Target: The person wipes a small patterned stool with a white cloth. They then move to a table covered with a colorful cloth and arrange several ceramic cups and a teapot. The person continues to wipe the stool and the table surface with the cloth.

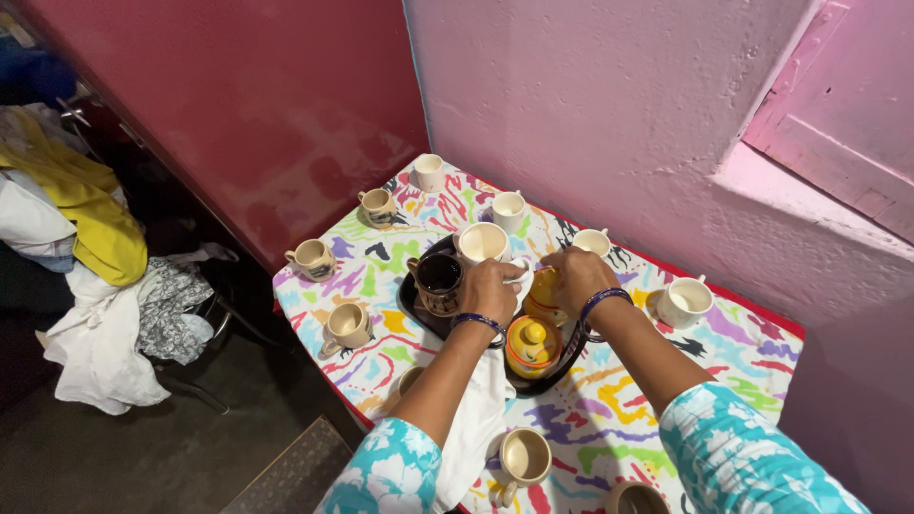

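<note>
both hands (left hand (pixel 490 288), right hand (pixel 575 276)) grip yellow teapot (pixel 544 297) on tray (pixel 416 303).

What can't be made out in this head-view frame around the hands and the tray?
- Yellow ceramic pot, head view: mostly covered by both hands; its shape is unclear.
- Left hand and right hand: grip hidden, fingers curl away from the camera.
- Dark oval tray: middle hidden by hands and crockery.
- White cloth: upper end hidden under the left forearm.
- Brown cup: cut off by the bottom edge.
</note>
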